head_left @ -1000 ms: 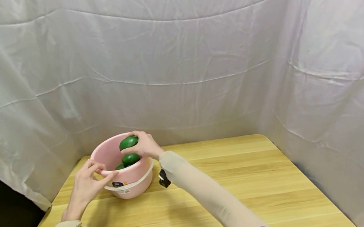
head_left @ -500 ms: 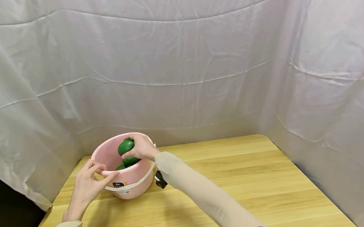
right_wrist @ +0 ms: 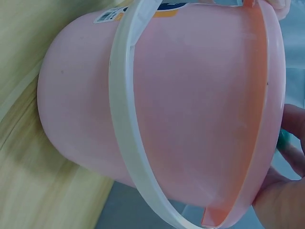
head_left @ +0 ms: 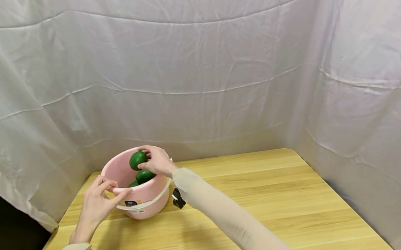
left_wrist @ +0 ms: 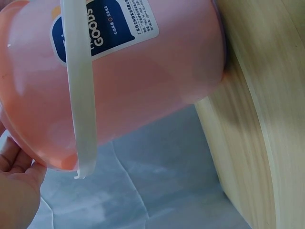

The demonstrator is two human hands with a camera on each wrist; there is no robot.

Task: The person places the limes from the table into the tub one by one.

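Fingers of right hand (head_left: 156,162) curled round green fruit (head_left: 137,159), left hand (head_left: 96,203) pinching pink bucket (head_left: 145,196) rim, label seemingly "GOODS" (left_wrist: 93,33)

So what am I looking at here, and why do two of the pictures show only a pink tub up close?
There is no machine here: a person works with two bare hands and wears three cameras. The wide picture comes from the head. In it a pink bucket with a white handle stands on a wooden table. The left hand grips the bucket's near rim. The right hand holds a green fruit over the bucket, and more green fruits lie inside. The two close pictures come from cameras on the wrists, so the bucket's side fills them.
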